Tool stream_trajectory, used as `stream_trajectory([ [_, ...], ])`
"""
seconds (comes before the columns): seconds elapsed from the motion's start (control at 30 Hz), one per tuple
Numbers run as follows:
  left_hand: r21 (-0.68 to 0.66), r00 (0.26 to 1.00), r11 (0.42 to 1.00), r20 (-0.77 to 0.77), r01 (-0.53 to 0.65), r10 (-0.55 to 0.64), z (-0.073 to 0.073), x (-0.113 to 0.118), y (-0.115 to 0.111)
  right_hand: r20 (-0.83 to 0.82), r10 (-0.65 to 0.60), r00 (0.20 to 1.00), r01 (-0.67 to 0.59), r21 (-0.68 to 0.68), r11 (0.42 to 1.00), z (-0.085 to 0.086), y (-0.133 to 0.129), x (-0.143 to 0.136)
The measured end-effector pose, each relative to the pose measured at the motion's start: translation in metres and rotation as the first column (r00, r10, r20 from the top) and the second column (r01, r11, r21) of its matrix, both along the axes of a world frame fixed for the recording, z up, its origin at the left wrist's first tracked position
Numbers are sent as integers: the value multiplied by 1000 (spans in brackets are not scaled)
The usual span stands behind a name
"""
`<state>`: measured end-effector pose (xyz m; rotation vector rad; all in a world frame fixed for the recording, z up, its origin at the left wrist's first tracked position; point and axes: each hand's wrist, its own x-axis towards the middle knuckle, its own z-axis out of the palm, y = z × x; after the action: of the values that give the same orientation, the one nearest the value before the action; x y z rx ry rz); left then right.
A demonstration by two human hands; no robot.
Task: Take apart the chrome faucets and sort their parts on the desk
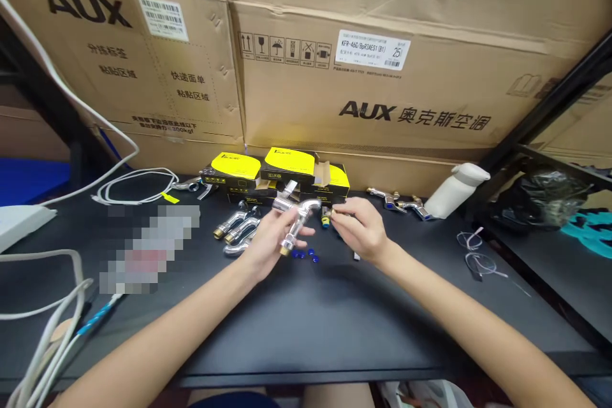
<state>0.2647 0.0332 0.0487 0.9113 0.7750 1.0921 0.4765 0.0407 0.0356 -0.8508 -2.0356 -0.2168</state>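
Note:
A chrome faucet with a brass threaded end pointing down is held in my left hand, its fingers wrapped around the body. To the right, my right hand is closed in a pinch on a small brass-coloured part, close to the faucet's curved end. A small cylinder with yellow and blue bands shows between the hands. Several blue caps lie below the faucet. Chrome pipes with brass ends rest left of my left hand.
Yellow and black boxes are stacked behind the hands, before large cartons. A white bottle leans at the right near more chrome parts. White cables lie left; thin coiled wires lie right on the black table.

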Motion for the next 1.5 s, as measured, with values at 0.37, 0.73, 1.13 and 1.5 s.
stream_trajectory([
  [0.37,65,956,977,226,-205,186,8,-25,24,14,-85,996,84,-389,917,-13,23,-34],
  [0.73,162,973,964,127,-211,192,3,-22,23,160,-36,986,102,-422,901,-32,30,-36],
  [1.13,294,982,939,-10,-175,187,2,-18,19,292,-154,944,251,-331,910,-29,25,-37],
  [1.5,840,738,536,-310,-83,600,-12,-16,15,-546,-138,827,-338,-677,654,-13,-9,-26],
])
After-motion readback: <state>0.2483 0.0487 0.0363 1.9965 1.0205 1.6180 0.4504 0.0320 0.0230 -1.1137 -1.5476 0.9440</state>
